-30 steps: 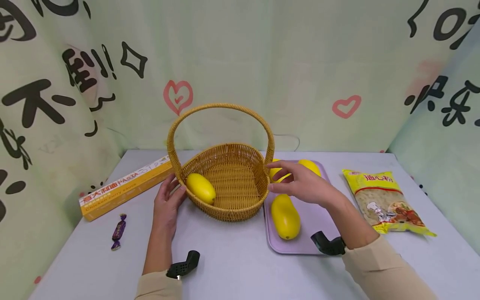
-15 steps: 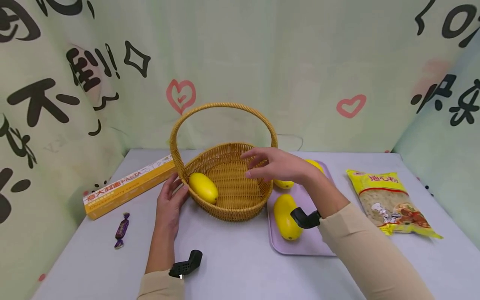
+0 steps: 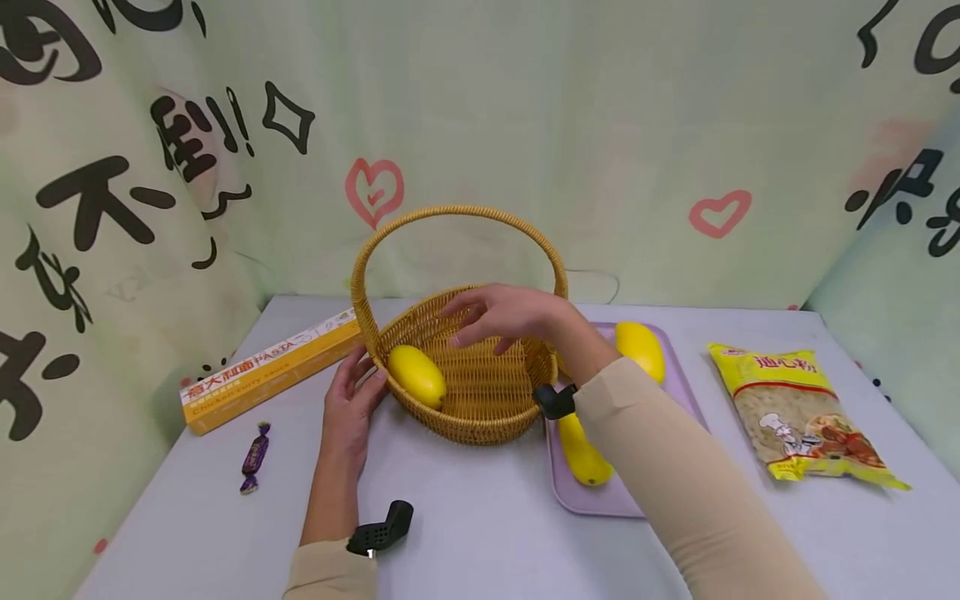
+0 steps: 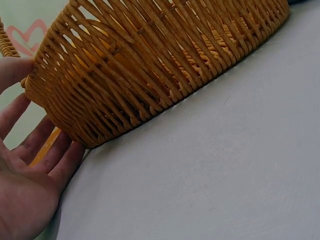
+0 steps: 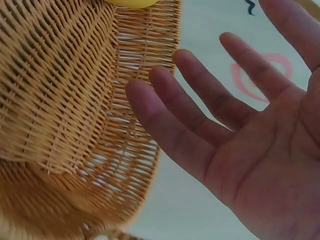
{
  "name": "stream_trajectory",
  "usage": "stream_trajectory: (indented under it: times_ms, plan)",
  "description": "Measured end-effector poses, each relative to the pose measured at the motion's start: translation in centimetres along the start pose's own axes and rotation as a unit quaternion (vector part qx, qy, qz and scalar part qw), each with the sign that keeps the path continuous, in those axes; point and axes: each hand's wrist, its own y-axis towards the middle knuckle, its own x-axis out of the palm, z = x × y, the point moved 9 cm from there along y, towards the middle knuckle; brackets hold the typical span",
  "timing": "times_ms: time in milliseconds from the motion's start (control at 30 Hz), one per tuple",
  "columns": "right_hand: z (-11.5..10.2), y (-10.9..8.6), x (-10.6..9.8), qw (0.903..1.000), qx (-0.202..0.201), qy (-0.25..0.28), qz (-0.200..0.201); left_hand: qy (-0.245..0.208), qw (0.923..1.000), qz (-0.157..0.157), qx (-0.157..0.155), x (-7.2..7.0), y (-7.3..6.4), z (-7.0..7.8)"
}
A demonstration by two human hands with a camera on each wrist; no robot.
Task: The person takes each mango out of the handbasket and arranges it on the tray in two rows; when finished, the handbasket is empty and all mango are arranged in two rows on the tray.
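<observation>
A brown wicker basket (image 3: 465, 429) with a tall arched handle stands mid-table. Inside it, at the left, lies a smooth yellow mango-like fruit (image 3: 417, 377), whose edge also shows in the right wrist view. My left hand (image 3: 351, 408) touches the basket's left outer side; in the left wrist view its fairly straight fingers (image 4: 37, 142) rest along the wicker. My right hand (image 3: 502, 315) hovers over the basket under the handle. Its fingers (image 5: 190, 120) are spread and hold nothing. More such yellow fruit (image 3: 640, 350) lies on a purple tray (image 3: 592, 502), partly behind my right arm.
A long orange pasta box (image 3: 270, 371) lies behind my left hand, touching or close to the basket. A purple-wrapped candy (image 3: 255, 458) is at the left. Right of the tray lies a yellow pasta bag (image 3: 802, 417). A printed curtain (image 3: 480, 125) closes off the back.
My right hand has moved left from the basket's right rim to above its inside, its forearm now crossing the tray. The left hand stays against the basket. The view has turned slightly left.
</observation>
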Motion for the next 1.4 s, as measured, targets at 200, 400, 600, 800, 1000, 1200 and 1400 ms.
stream_trajectory:
  times_ms: [200,400,600,800,1000,1200,1400]
  plan:
    - [0.1,2.1,1.0,0.9988,0.004,0.031,-0.039,-0.010,0.9999,-0.004,-0.003,0.1,0.0,0.1]
    - [0.1,3.9,2.2,0.9960,-0.011,0.061,-0.064,-0.010,0.9999,-0.005,-0.001,0.1,0.2,0.1]
    - [0.5,5.3,3.7,0.9937,0.009,0.078,-0.079,-0.008,1.0000,-0.004,0.001,0.0,0.2,0.0]
    - [0.7,6.1,5.2,0.9923,0.032,0.069,-0.098,-0.008,1.0000,0.002,0.000,-0.1,0.2,0.0]
    - [1.0,6.5,5.6,0.9904,0.052,0.078,-0.102,-0.008,1.0000,-0.006,-0.003,0.1,0.3,0.0]
    - [1.2,6.5,5.8,0.9882,0.065,0.077,-0.116,-0.002,1.0000,-0.007,0.001,0.1,0.4,0.2]
    - [1.3,6.5,6.0,0.9856,0.073,0.091,-0.122,-0.003,1.0000,-0.005,-0.004,0.0,0.4,0.0]
